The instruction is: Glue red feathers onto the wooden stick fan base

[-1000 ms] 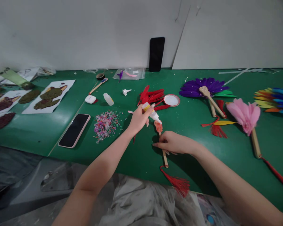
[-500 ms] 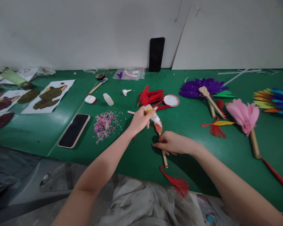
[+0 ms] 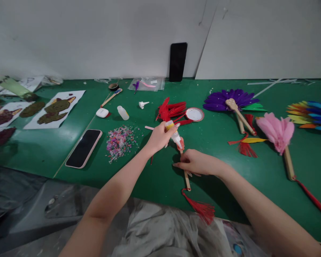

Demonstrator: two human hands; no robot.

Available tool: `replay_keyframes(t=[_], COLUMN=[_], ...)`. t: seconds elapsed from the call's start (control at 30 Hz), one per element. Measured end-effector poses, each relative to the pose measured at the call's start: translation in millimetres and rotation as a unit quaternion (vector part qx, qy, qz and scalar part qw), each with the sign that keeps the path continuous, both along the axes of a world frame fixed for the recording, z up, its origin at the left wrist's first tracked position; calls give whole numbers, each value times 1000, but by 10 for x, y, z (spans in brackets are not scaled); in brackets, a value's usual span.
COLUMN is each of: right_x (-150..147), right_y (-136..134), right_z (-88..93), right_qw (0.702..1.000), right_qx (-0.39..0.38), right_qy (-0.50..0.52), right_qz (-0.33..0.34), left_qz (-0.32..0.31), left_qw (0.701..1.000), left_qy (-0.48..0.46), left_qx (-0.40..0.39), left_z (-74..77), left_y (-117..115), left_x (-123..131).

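Note:
My left hand (image 3: 160,136) is closed around a small white glue bottle (image 3: 176,138) with a yellow label, tilted so its nozzle points down at the reddish head of a wooden fan handle (image 3: 187,181). Whether the nozzle touches the head I cannot tell. My right hand (image 3: 196,161) grips the handle's middle against the table. A red tassel (image 3: 203,211) hangs from the handle's lower end at the table edge. Beyond my left hand lie red feathers (image 3: 173,109) and a round white lid-like dish (image 3: 194,114).
Colourful flakes (image 3: 120,141) and a phone (image 3: 83,149) lie to the left, near a small white bottle (image 3: 123,112) and a white cap (image 3: 143,104). A purple feather fan (image 3: 219,100) and a pink feather fan (image 3: 275,130) lie right. Another phone (image 3: 178,61) leans on the wall.
My left hand and the glue bottle have shifted slightly, the nozzle now lower on the handle's reddish head. My right hand stays in place. At the far left edge, a dark blurred shape has come in.

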State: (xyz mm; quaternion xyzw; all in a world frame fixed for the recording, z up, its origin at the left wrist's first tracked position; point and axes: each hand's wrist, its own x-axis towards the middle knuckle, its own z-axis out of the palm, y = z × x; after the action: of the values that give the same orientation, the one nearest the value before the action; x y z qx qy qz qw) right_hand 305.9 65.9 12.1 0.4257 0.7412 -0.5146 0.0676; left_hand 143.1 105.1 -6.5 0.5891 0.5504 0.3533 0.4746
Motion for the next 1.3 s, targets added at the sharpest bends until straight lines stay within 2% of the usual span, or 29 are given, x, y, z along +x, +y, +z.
replay_keyframes(t=[0.17, 0.23, 0.37, 0.6, 0.8, 0.97, 1.17, 1.3], right_x=[-5, -3, 7, 16, 22, 23, 8, 15], right_y=[-6, -8, -6, -6, -4, -2, -3, -3], right_z=[20, 13, -22, -34, -39, -56, -27, -26], right_qw=[1000, 1000, 1000, 1000, 1000, 1000, 1000, 1000], right_qx=[8, 6, 7, 7, 0, 3, -6, -7], right_qy=[-5, -4, 1, 8, 9, 6, 11, 8], right_qz=[0, 0, 1, 4, 3, 4, -2, 0], left_qz=[-9, -11, 10, 54, 32, 97, 50, 97], left_qw=[999, 1000, 1000, 998, 999, 994, 998, 994], left_qy=[-41, -29, 10, -2, 7, 6, 4, -1], left_qx=[6, -2, 9, 39, 20, 58, 41, 56], left_z=[-1, 5, 32, 31, 7, -6, -37, -35], left_y=[-11, -15, -1, 24, 22, 56, 38, 60], left_x=[29, 34, 3, -16, -9, -35, 0, -7])
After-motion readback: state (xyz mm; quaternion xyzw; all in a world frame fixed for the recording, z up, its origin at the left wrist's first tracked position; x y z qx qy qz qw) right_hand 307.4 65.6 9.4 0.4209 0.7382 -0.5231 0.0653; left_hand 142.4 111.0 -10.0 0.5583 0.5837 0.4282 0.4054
